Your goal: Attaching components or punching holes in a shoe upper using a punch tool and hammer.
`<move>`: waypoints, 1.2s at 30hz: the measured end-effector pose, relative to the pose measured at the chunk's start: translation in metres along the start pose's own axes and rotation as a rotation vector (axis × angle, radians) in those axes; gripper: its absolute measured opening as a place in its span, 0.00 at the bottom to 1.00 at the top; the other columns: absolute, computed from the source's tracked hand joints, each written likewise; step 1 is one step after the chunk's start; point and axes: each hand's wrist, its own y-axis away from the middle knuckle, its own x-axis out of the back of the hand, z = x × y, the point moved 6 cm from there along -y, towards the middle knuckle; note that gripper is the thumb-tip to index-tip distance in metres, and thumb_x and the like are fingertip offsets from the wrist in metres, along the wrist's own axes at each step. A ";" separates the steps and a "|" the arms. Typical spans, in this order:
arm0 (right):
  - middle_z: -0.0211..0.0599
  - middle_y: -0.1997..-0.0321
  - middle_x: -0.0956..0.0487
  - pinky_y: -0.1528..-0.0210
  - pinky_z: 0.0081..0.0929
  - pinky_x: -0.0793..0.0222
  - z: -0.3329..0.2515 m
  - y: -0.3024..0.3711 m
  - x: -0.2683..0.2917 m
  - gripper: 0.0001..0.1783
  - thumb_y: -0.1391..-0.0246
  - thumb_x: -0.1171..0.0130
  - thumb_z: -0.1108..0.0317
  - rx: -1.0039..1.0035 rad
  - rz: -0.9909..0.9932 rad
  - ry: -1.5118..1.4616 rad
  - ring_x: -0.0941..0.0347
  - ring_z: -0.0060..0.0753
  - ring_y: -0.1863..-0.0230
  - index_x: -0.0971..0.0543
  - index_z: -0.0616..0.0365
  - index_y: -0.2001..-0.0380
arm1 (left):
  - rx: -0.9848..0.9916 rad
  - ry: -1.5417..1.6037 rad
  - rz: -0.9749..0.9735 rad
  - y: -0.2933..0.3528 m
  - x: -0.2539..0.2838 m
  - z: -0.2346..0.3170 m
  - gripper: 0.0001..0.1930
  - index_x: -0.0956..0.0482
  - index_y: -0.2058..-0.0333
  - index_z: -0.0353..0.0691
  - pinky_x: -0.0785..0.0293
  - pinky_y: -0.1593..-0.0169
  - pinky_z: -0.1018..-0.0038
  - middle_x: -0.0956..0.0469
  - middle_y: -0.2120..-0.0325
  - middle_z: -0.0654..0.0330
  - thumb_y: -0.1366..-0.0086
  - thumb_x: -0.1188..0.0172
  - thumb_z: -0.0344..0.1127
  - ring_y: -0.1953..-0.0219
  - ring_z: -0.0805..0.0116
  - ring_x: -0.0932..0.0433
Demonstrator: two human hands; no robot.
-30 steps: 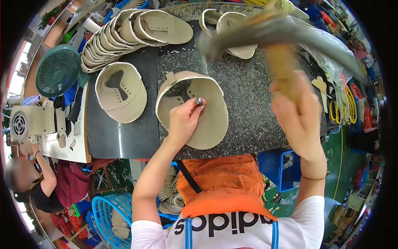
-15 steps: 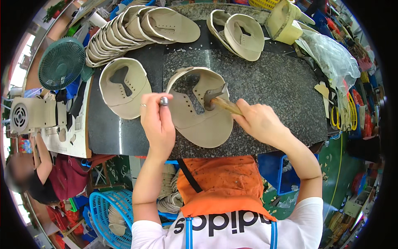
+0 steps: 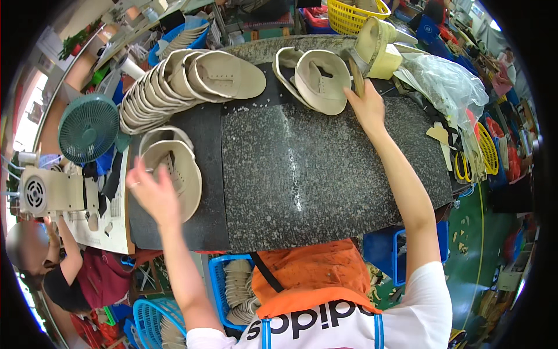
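My right hand (image 3: 370, 107) grips the wooden handle of a hammer (image 3: 358, 80) at the far side of the bench, right beside a pair of beige shoe uppers (image 3: 325, 96). The hammer's head is near a cream-coloured container and hard to make out. At the left, my left hand (image 3: 154, 195) is smeared by motion at the edge of a beige shoe upper (image 3: 189, 186). That upper overlaps another shoe upper (image 3: 165, 135) behind it. Whether the left fingers pinch the upper or hold anything else cannot be made out.
A long row of nested shoe uppers (image 3: 174, 87) lies along the far left. Beside the dark speckled slab (image 3: 325, 174) stand a green fan (image 3: 88, 128) and a machine (image 3: 49, 191), where another person works. Clear plastic bags (image 3: 447, 84) lie at right; blue baskets (image 3: 218, 276) stand below.
The shoe upper from the middle of the slab now lies at the left, overlapping another. My right hand carried the hammer to the far side. My left hand moved left; its metal piece no longer shows.
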 end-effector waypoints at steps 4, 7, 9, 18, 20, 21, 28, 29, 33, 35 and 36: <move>0.53 0.57 0.22 0.49 0.47 0.35 0.054 -0.061 -0.068 0.32 0.62 0.34 0.47 -0.260 -0.039 0.130 0.28 0.50 0.50 0.26 0.62 0.60 | -0.146 0.373 -0.524 0.045 -0.047 0.096 0.23 0.28 0.57 0.36 0.33 0.53 0.64 0.31 0.65 0.51 0.53 0.56 0.14 0.59 0.53 0.30; 0.58 0.61 0.22 0.56 0.41 0.30 0.059 -0.065 -0.076 0.25 0.59 0.39 0.56 -0.179 -0.083 -0.037 0.25 0.55 0.56 0.26 0.65 0.62 | -0.042 0.590 -0.577 0.064 -0.053 0.099 0.15 0.26 0.65 0.33 0.31 0.55 0.69 0.31 0.66 0.52 0.49 0.54 0.13 0.60 0.57 0.29; 0.54 0.65 0.22 0.62 0.36 0.29 0.056 -0.057 -0.064 0.18 0.57 0.41 0.64 -0.090 -0.030 -0.266 0.23 0.52 0.62 0.27 0.65 0.63 | 0.185 0.748 -0.496 0.066 -0.049 0.080 0.07 0.27 0.67 0.33 0.31 0.55 0.73 0.30 0.66 0.57 0.44 0.48 0.17 0.61 0.65 0.28; 0.54 0.64 0.26 0.53 0.37 0.34 -0.087 0.107 -0.021 0.14 0.54 0.50 0.76 0.137 -0.406 -0.476 0.28 0.52 0.57 0.31 0.65 0.61 | 0.473 1.124 -0.511 0.064 0.000 0.104 0.11 0.23 0.60 0.30 0.23 0.59 0.78 0.20 0.65 0.57 0.41 0.46 0.17 0.63 0.74 0.22; 0.52 0.62 0.28 0.53 0.37 0.34 -0.094 0.124 -0.038 0.15 0.54 0.48 0.75 0.091 -0.537 -0.424 0.30 0.54 0.58 0.31 0.66 0.60 | 0.513 1.123 -0.626 0.075 -0.006 0.114 0.10 0.25 0.59 0.31 0.22 0.59 0.78 0.20 0.64 0.56 0.39 0.47 0.18 0.62 0.73 0.22; 0.52 0.62 0.28 0.53 0.37 0.34 -0.092 0.129 -0.038 0.15 0.54 0.48 0.75 0.089 -0.547 -0.422 0.30 0.54 0.58 0.31 0.66 0.60 | 0.523 1.118 -0.628 0.081 -0.013 0.109 0.10 0.25 0.59 0.31 0.22 0.59 0.78 0.20 0.64 0.56 0.39 0.47 0.18 0.62 0.73 0.22; 0.45 0.62 0.29 0.61 0.33 0.31 -0.120 0.145 0.045 0.14 0.49 0.40 0.65 0.577 -0.337 -0.351 0.29 0.46 0.64 0.28 0.65 0.64 | 0.795 1.126 -0.827 0.132 -0.035 0.087 0.09 0.26 0.58 0.32 0.23 0.59 0.79 0.21 0.65 0.58 0.37 0.49 0.21 0.61 0.74 0.22; 0.41 0.68 0.28 0.65 0.29 0.32 -0.118 0.147 0.052 0.14 0.48 0.41 0.65 0.464 -0.479 -0.375 0.29 0.41 0.70 0.27 0.63 0.63 | 0.774 1.124 -0.809 0.134 -0.035 0.085 0.09 0.26 0.58 0.32 0.23 0.60 0.80 0.20 0.65 0.57 0.37 0.48 0.21 0.62 0.74 0.22; 0.28 0.83 0.29 0.78 0.16 0.38 -0.130 0.147 0.082 0.13 0.44 0.44 0.65 0.151 -0.744 -0.539 0.36 0.20 0.85 0.26 0.62 0.59 | 0.712 1.043 -0.778 0.137 -0.034 0.081 0.07 0.24 0.61 0.31 0.24 0.61 0.81 0.20 0.65 0.58 0.38 0.46 0.21 0.64 0.76 0.22; 0.27 0.82 0.30 0.80 0.14 0.42 -0.140 0.144 0.110 0.14 0.44 0.45 0.64 0.177 -0.645 -0.669 0.38 0.15 0.85 0.26 0.63 0.59 | 0.662 1.054 -0.765 0.133 -0.034 0.090 0.07 0.23 0.62 0.32 0.25 0.62 0.82 0.19 0.66 0.59 0.39 0.45 0.21 0.66 0.77 0.22; 0.26 0.82 0.30 0.81 0.11 0.45 -0.145 0.142 0.123 0.14 0.43 0.46 0.64 0.209 -0.557 -0.804 0.41 0.09 0.85 0.26 0.64 0.59 | 0.624 1.050 -0.744 0.129 -0.033 0.094 0.07 0.22 0.63 0.32 0.25 0.62 0.82 0.19 0.67 0.61 0.39 0.44 0.21 0.67 0.78 0.22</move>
